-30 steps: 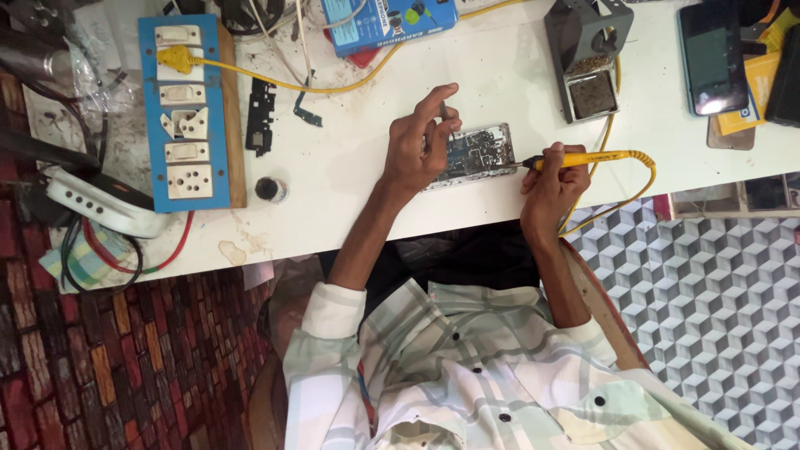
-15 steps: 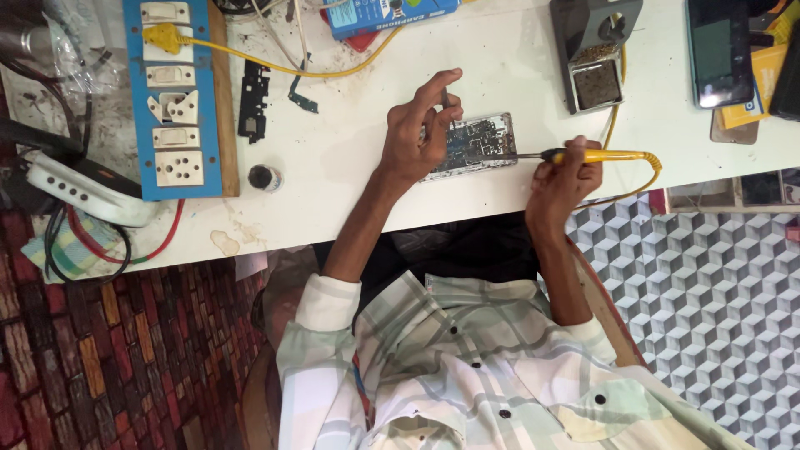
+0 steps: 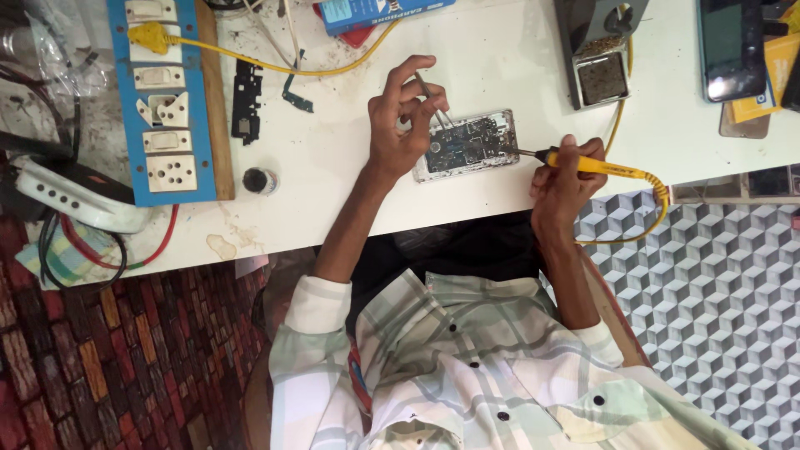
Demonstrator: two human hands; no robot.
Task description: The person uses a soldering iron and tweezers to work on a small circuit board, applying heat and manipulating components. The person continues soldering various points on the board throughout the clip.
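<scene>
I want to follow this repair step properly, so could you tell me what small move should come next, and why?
Probably hold the tweezers steady. The left hand has their tips over the opened phone, and the right hand has the yellow soldering iron tip at its edge.

The left hand (image 3: 402, 117) covers the phone's (image 3: 467, 143) left end. The iron (image 3: 583, 163) tip's contact point is too small to tell (board detail blurs), and the top edge crops the strip (image 3: 162, 100).

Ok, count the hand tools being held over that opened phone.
2: thin tweezers in the left hand, and a yellow-handled soldering iron in the right hand, both at the opened phone.
</scene>
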